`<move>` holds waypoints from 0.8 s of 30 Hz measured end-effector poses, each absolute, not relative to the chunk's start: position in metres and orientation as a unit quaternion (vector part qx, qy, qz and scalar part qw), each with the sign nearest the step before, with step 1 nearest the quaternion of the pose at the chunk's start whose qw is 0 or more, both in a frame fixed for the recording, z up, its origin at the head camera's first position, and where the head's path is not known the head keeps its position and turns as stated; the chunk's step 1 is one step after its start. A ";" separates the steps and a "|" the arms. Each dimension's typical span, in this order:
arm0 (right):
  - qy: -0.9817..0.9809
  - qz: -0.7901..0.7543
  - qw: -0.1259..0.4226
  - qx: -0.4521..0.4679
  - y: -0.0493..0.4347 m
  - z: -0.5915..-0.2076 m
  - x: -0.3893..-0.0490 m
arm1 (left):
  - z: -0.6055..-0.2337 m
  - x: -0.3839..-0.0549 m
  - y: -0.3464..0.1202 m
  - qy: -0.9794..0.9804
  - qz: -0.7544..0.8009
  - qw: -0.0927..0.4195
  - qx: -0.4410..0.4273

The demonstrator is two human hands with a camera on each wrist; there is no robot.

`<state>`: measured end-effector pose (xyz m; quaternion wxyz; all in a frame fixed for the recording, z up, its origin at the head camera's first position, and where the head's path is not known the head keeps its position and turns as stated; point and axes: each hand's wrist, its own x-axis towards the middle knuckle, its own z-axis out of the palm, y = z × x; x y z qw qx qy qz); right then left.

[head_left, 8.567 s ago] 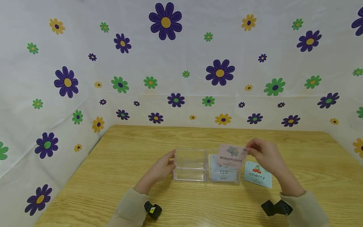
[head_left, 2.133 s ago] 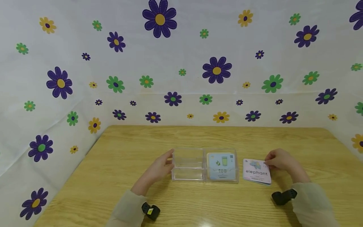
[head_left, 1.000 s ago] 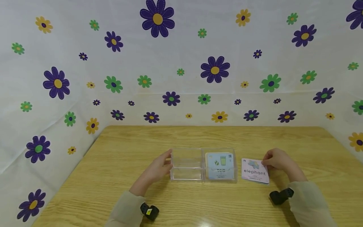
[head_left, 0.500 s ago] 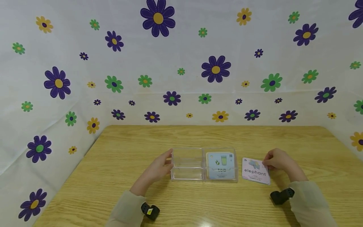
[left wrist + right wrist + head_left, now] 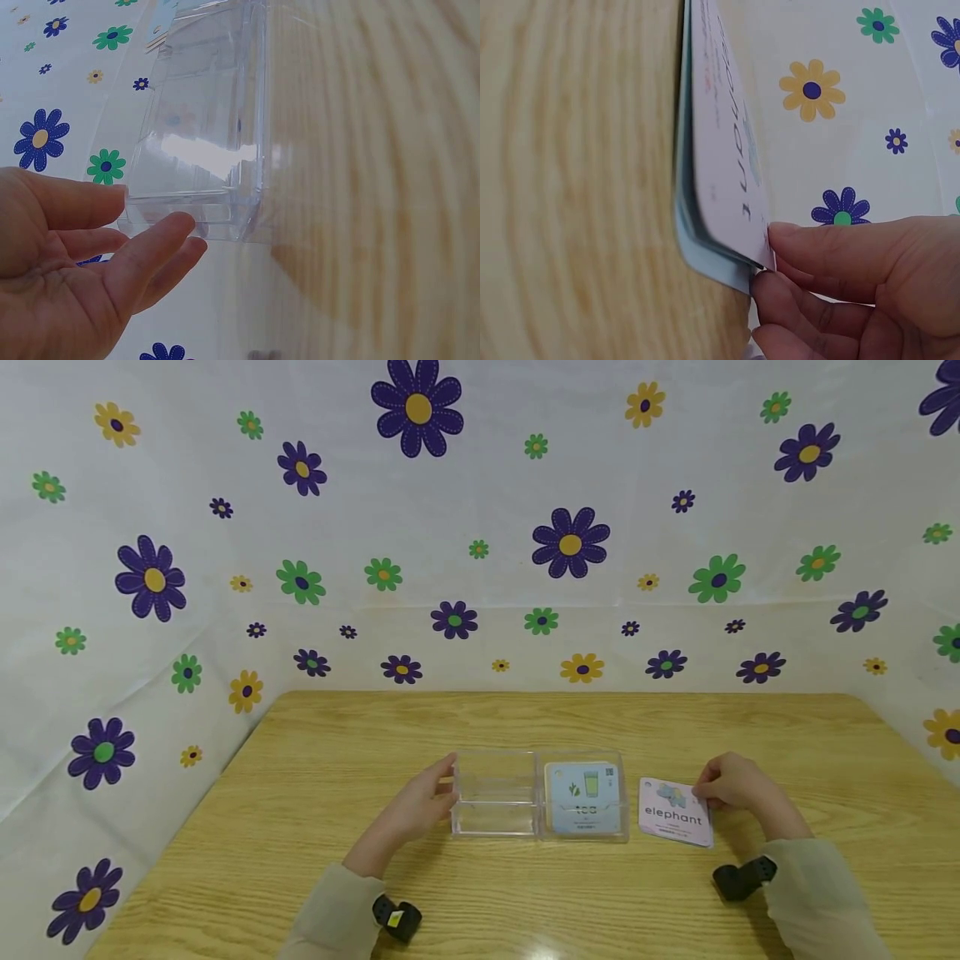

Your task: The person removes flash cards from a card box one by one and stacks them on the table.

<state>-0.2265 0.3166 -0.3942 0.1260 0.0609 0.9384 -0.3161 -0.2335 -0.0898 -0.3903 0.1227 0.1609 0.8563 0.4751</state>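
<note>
A clear plastic box (image 5: 497, 810) with two compartments stands on the table. Its left compartment shows no cards, and its right one holds a stack topped by a blue tea card (image 5: 587, 795). My left hand (image 5: 418, 802) touches the box's left end wall with extended fingers; the left wrist view has the thumb and fingertips against that clear wall (image 5: 180, 206). To the right of the box lies a pink elephant card (image 5: 675, 827) on top of at least one light blue card (image 5: 705, 259). My right hand (image 5: 738, 783) pinches the elephant card's right edge between thumb and fingers.
The wood-grain table (image 5: 525, 893) reaches back to a white flower-patterned cloth (image 5: 345, 527), which also hangs at the left and right. Black wrist cameras (image 5: 397, 920) are strapped over both pale sleeves.
The elephant card, held over the tea card 8.6 seconds ago, now lies over the cherry card's spot. More recently its lower edge has lined up with the card beneath. The left hand stays put.
</note>
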 end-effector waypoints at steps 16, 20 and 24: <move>0.940 -0.313 0.125 0.061 0.316 -0.391 -0.225 | -0.390 -0.235 -0.089 0.857 0.474 0.124 0.158; 0.939 -0.313 0.127 0.059 0.316 -0.392 -0.226 | -0.389 -0.234 -0.089 0.856 0.475 0.123 0.161; 0.939 -0.314 0.128 0.061 0.316 -0.392 -0.225 | -0.389 -0.234 -0.089 0.855 0.477 0.124 0.161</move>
